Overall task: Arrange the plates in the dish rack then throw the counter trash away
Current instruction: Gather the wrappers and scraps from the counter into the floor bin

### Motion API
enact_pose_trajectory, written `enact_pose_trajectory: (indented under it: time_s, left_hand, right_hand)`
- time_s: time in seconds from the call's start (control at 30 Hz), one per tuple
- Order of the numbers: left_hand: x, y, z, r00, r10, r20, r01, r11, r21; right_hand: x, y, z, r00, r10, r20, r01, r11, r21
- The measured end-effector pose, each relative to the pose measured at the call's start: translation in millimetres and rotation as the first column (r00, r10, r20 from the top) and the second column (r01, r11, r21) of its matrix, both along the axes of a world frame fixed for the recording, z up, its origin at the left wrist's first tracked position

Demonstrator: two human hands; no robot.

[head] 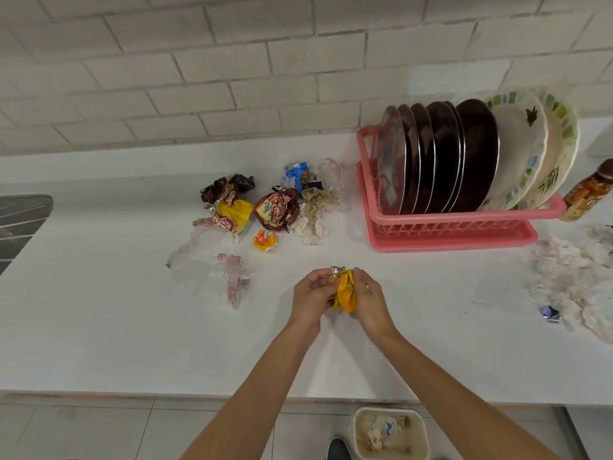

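Trash bin on the floor, nearer than both hands, crumpled tissue inside. Left hand and right hand together grip one crumpled yellow wrapper over the bench. Beyond the left hand: clear plastic film, small orange wrapper, then a heap of snack wrappers. Beyond and right of the right hand: pink dish rack, plates standing upright in it.

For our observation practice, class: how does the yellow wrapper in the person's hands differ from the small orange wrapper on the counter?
The yellow wrapper is gripped by the left hand and right hand; the orange wrapper lies on the counter. The yellow wrapper looks larger and shows a silver end; the orange wrapper is balled up. Both are crumpled.
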State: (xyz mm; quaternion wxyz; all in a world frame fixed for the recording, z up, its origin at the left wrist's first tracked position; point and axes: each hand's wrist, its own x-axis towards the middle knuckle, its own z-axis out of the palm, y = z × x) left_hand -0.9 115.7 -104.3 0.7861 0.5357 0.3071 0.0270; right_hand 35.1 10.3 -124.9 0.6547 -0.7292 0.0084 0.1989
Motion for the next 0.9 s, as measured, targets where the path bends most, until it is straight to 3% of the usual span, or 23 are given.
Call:
enact_pose_trajectory:
  time_s: [0.1, 0.17, 0.3, 0.4, 0.5, 0.6, 0.67, 0.83, 0.9]
  left_hand:
    - [-2.5, -7.2, -2.8, 0.999, 0.033, -0.021, -0.033, 0.999, 0.027]
    - [-6.3, -6.1, -2.9, 0.999, 0.004, -0.047, 0.000, 0.997, 0.071]
    - [-14.1, 21.6, 7.0, 0.964, -0.239, -0.116, 0.246, 0.968, 0.046]
    - [-17.1, 55.6, 14.9, 0.922, -0.334, -0.196, 0.372, 0.905, 0.209]
    - [-10.2, 92.2, 20.4, 0.955, -0.206, -0.213, 0.282, 0.854, 0.438]
    - [3.3, 124.3, 20.0, 0.979, -0.098, -0.178, 0.199, 0.644, 0.739]
    - [14.0, 139.4, 16.1, 0.987, -0.082, -0.136, 0.159, 0.503, 0.850]
    - [48.2, 166.0, 0.1, 0.933, -0.191, -0.304, 0.342, 0.216, 0.915]
    - [57.5, 170.6, -4.4, 0.904, -0.203, -0.377, 0.413, 0.174, 0.894]
  right_hand:
    - [-6.5, 2.6, 17.5, 0.994, 0.068, -0.091, -0.064, 0.996, 0.055]
    - [-8.4, 0.8, 23.7, 0.993, 0.105, -0.053, -0.105, 0.994, 0.011]
    - [-0.8, -6.2, 23.3, 0.983, 0.179, 0.034, -0.174, 0.978, -0.119]
    - [7.9, -13.1, 21.3, 0.974, 0.211, 0.083, -0.191, 0.960, -0.205]
    - [14.6, -20.3, 18.3, 0.969, 0.224, 0.099, -0.189, 0.942, -0.278]
    - [18.1, -25.0, 16.4, 0.963, 0.247, 0.103, -0.204, 0.927, -0.316]
    - [19.6, -25.3, 17.0, 0.958, 0.275, 0.082, -0.236, 0.916, -0.323]
    - [22.2, -26.7, 18.8, 0.941, 0.336, 0.041, -0.303, 0.889, -0.344]
    - [22.4, -28.9, 19.6, 0.928, 0.368, 0.057, -0.327, 0.880, -0.343]
